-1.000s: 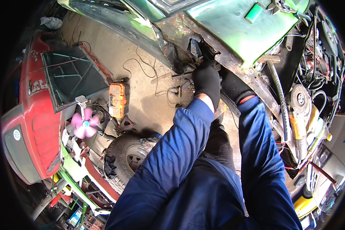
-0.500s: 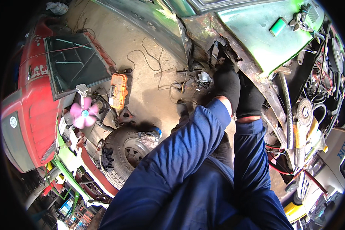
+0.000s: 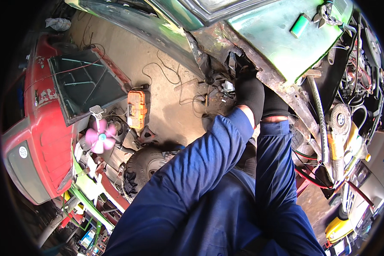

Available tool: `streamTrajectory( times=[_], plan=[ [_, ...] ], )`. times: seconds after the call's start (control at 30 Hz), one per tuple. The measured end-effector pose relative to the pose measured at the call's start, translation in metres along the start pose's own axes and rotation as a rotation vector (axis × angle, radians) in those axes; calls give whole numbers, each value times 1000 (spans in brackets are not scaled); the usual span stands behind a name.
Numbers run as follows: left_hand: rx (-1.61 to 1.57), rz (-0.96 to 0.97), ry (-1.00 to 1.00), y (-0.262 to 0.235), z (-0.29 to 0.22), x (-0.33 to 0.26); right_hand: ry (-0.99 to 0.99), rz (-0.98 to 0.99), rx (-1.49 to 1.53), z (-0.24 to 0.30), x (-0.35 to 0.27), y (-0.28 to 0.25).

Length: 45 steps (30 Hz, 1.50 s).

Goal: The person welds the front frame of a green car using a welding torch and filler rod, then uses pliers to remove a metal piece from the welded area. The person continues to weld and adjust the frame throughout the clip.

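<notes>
Both hands wear black gloves and reach forward into the torn, rusted lower corner of a green vehicle body. My left hand (image 3: pixel 249 93) is at the ragged opening, its fingers hidden in the dark hole. Just to its right, my right hand (image 3: pixel 274 104) passes beneath the rusted metal edge (image 3: pixel 288 94), which covers its fingers. What either hand touches in there cannot be made out. A pale green fender panel (image 3: pixel 277 42) rises beyond the edge. Crumpled clear plastic (image 3: pixel 228 86) and scraps lie on the floor left of my left hand.
At the right rest a hammer (image 3: pixel 314 74) and an angle grinder (image 3: pixel 338 149), beside engine parts and hoses. Pliers (image 3: pixel 323 16) and a green can (image 3: pixel 300 25) sit on the panel. Leftward are an orange case (image 3: pixel 137 109), a cable, a tyre (image 3: pixel 143 166), a pink fan (image 3: pixel 101 136) and a red vehicle body (image 3: pixel 51 158).
The view has shifted slightly, so the surroundings sit differently in the picture. Both gloved hands stay at the rusted corner, the right one now more covered by the metal edge.
</notes>
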State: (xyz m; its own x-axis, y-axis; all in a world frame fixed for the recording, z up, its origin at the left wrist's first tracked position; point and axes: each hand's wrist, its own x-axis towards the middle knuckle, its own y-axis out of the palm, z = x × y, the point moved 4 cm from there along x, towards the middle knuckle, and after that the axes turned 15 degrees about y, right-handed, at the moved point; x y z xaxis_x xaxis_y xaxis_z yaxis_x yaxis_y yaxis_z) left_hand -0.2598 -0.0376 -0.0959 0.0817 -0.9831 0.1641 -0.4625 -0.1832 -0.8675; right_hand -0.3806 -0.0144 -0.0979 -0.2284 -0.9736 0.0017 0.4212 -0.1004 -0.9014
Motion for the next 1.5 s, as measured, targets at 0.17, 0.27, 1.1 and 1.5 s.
streamTrajectory(
  times=[0.17, 0.27, 1.1, 1.5],
  plan=[
    [-864, -108, -208, 2, 8, 0, -11, 5, 24, 2, -1, 4],
    [-1393, -202, -363, 7, 5, 2, -14, 20, 40, 0, -1, 13],
    [-1463, -234, -519, -54, 10, -34, -163, 60, -66, 13, 14, 19],
    [-1649, -98, -713, -74, -6, -31, 47, 350, -106, 18, 25, 29]
  ],
)
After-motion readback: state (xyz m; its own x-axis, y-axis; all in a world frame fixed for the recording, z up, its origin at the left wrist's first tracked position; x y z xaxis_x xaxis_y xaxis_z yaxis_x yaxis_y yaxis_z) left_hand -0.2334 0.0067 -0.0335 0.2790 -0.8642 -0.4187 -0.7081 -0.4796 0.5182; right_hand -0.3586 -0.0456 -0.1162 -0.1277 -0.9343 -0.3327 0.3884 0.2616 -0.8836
